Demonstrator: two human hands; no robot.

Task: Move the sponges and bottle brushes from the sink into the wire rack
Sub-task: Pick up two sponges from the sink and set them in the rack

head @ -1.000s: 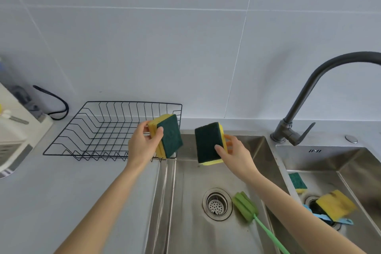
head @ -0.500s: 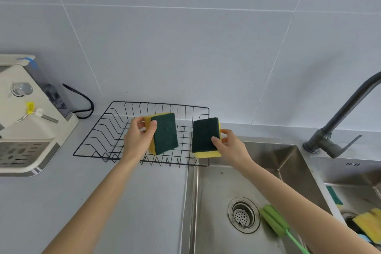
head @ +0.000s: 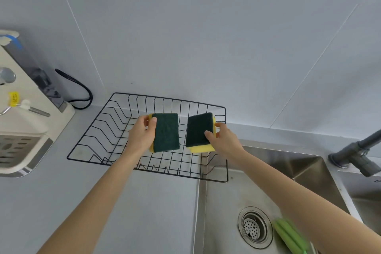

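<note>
A black wire rack [head: 99, 130] stands on the grey counter, left of the steel sink [head: 226, 202]. My left hand [head: 142, 134] grips a yellow sponge with a dark green scouring face [head: 167, 132] over the rack's middle. Beside it, my right hand [head: 224, 140] holds a second, matching sponge [head: 199, 130] over the rack's right part. Both sponges show their green faces upward. Whether they touch the wires I cannot tell. A green bottle brush head [head: 290, 237] lies in the sink basin beside the drain [head: 254, 228].
A cream-coloured appliance [head: 24, 126] with a black cable [head: 80, 93] stands on the counter at the left. A dark faucet [head: 358, 154] rises at the right edge between the two basins. The white tiled wall runs right behind the rack.
Both hands have carried their sponges left and forward, from above the sink's rim to over the rack. The view has swung left, and the right basin has dropped out of sight.
</note>
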